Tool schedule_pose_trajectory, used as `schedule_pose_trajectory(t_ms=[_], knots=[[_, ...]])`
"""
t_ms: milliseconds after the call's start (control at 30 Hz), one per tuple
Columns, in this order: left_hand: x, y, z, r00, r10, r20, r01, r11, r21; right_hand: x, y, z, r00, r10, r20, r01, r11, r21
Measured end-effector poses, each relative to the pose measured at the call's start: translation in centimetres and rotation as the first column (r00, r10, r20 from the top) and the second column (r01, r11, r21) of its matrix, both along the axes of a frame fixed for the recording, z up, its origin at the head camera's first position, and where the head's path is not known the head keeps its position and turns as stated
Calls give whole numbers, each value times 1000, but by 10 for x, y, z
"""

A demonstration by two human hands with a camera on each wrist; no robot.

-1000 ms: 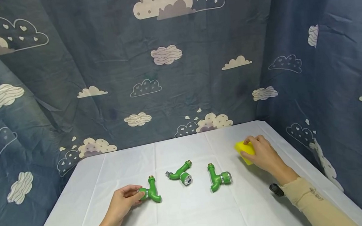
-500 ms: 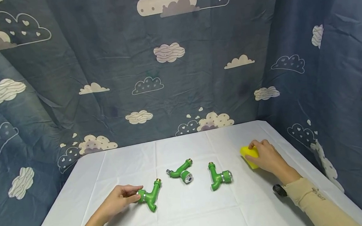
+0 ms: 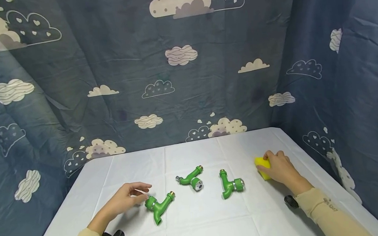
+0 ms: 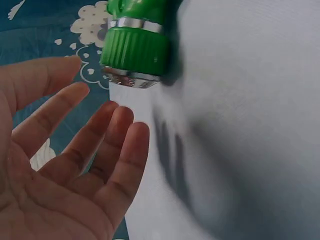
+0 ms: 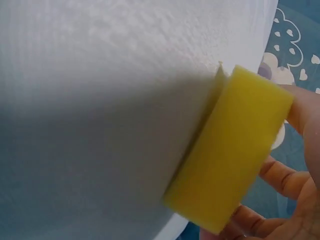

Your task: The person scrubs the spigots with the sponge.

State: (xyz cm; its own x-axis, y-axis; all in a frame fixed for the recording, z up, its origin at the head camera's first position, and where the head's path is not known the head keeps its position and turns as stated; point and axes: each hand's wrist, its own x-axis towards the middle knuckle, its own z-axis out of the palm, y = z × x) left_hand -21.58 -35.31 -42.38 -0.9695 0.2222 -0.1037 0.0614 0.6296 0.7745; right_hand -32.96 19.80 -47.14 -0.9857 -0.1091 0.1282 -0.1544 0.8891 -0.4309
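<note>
A green tap (image 3: 160, 207) lies on the white table just right of my left hand (image 3: 125, 199). In the left wrist view that hand's fingers (image 4: 131, 150) are spread and loosely bent, with a gap between them and the ribbed green knob (image 4: 135, 50). On the right side of the table my right hand (image 3: 279, 167) holds a yellow sponge (image 3: 263, 167) between thumb and fingers. The sponge (image 5: 232, 150) is tilted close to the cloth in the right wrist view; whether it touches the cloth I cannot tell.
Two more green taps lie in the middle: one tap (image 3: 191, 178) with a silver nozzle, another tap (image 3: 230, 184) further right. A white cloth (image 3: 210, 216) covers the table. Dark blue cloud-print curtains (image 3: 206, 78) stand behind and at the sides.
My left hand has let go of the left tap's knob and drawn slightly away; the tap has turned and lies nearer the front. My right hand, with the sponge, has shifted slightly right and nearer.
</note>
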Motion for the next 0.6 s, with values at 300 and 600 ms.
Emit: schedule_pose_trajectory(t_ms=[300,600], knots=[[12,21,26,947,189,-260,-248,944,-217,17,-1,19,1000,-17,8,16,997,70],[30,61,64,866,184,-464,-411,790,-455,52,-32,62,985,27,-168,-27,1000,5]])
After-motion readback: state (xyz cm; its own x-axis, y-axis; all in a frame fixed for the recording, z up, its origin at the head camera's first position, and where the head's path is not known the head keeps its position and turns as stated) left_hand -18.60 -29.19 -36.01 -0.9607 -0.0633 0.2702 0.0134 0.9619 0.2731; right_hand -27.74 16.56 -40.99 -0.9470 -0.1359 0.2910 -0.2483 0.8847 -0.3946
